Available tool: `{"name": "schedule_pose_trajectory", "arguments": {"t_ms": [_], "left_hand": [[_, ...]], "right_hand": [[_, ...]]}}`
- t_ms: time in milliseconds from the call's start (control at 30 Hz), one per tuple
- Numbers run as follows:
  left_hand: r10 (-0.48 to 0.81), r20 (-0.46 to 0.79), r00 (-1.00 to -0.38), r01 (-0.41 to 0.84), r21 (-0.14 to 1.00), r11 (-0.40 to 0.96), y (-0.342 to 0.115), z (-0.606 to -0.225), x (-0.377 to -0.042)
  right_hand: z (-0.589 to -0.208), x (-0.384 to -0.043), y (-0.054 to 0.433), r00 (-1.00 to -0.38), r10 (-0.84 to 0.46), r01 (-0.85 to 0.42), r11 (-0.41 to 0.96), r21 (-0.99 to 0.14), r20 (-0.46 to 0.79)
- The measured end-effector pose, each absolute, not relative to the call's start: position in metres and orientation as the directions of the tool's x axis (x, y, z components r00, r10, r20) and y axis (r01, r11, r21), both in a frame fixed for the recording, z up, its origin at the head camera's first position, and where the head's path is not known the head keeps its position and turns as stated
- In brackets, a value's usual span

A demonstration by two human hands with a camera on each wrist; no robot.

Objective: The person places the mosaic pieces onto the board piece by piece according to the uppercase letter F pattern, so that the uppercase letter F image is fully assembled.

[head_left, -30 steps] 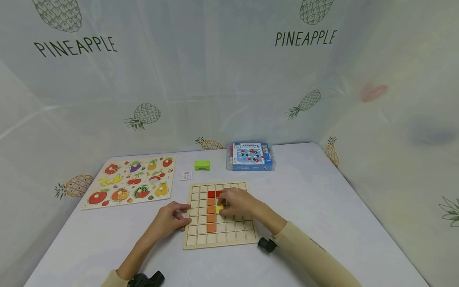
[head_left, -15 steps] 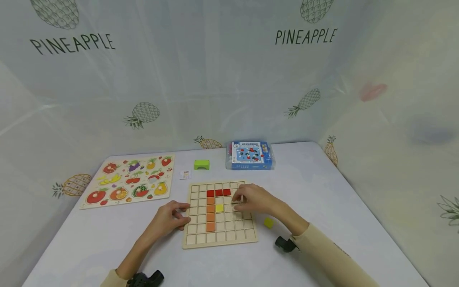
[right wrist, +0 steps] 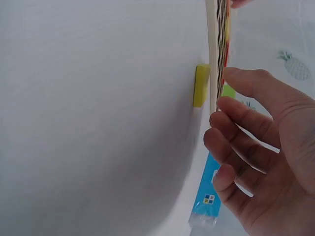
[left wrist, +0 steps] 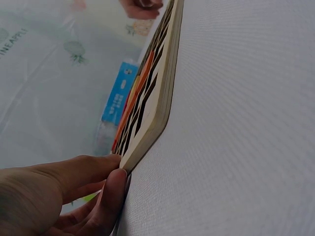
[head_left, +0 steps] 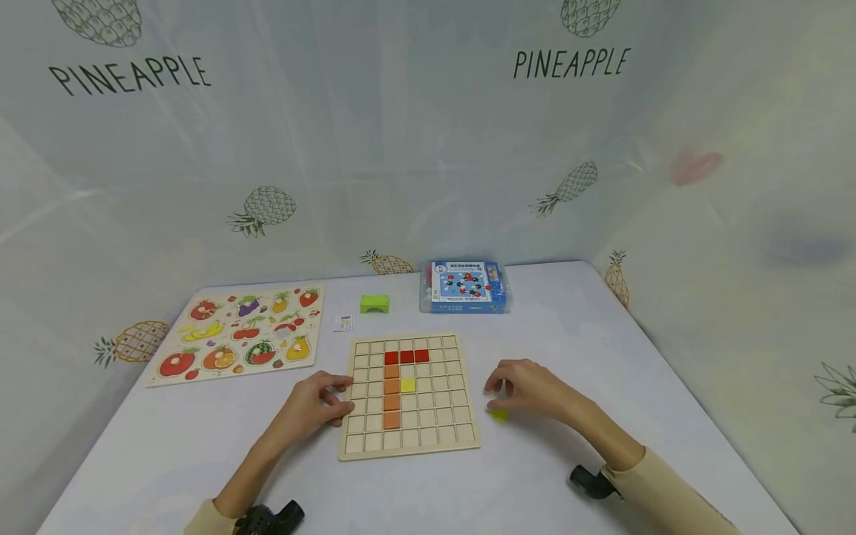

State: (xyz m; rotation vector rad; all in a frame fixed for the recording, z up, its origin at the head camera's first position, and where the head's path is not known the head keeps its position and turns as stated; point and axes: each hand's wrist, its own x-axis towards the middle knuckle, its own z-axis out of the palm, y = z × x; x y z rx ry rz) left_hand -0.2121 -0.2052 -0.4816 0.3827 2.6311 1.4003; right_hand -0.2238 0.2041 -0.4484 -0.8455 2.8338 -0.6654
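Observation:
A square wooden grid board [head_left: 428, 438] lies mid-table, bearing three red tiles [head_left: 407, 357], a column of orange tiles [head_left: 391, 402] and one yellow tile [head_left: 408, 385]. My left hand [head_left: 314, 401] holds the board's left edge with thumb and fingertips; the left wrist view shows them at the rim. Off the board's right side, my right hand [head_left: 531, 386] hovers with loosely bent, parted fingers. Under its thumb a loose yellow tile [head_left: 499, 416] partly shows on the table. In the right wrist view that yellow tile [right wrist: 201, 86] sits apart from the fingers.
Behind the board are a blue boxed set [head_left: 466, 288], a green arch block [head_left: 374, 304] and a small printed card [head_left: 344, 322]. A fruit puzzle board [head_left: 234, 336] lies at the back left. A pineapple-print curtain surrounds the table.
My right hand has left the yellow tile in the grid and moved right, off the board, to above the loose yellow tile. The left hand stays at the board's edge.

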Motion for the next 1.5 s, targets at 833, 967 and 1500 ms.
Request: {"name": "schedule_pose_trajectory", "arguments": {"t_ms": [833,967,1500], "left_hand": [[0.274,0.000,-0.962,0.157,0.819,0.552,-0.204,-0.482,-0.213],[0.275,0.000,-0.962,0.156,0.822,0.547,-0.204,-0.483,-0.213],[0.279,-0.004,-0.960,0.153,0.829,0.538,-0.205,-0.483,-0.213]], "right_hand": [[-0.457,-0.211,0.219,-0.840,-0.543,-0.503,0.771,-0.390,0.009],[-0.457,-0.210,0.218,-0.840,-0.542,-0.504,0.771,-0.389,0.013],[-0.444,-0.230,0.195,-0.837,-0.544,-0.525,0.766,-0.370,0.062]]}}
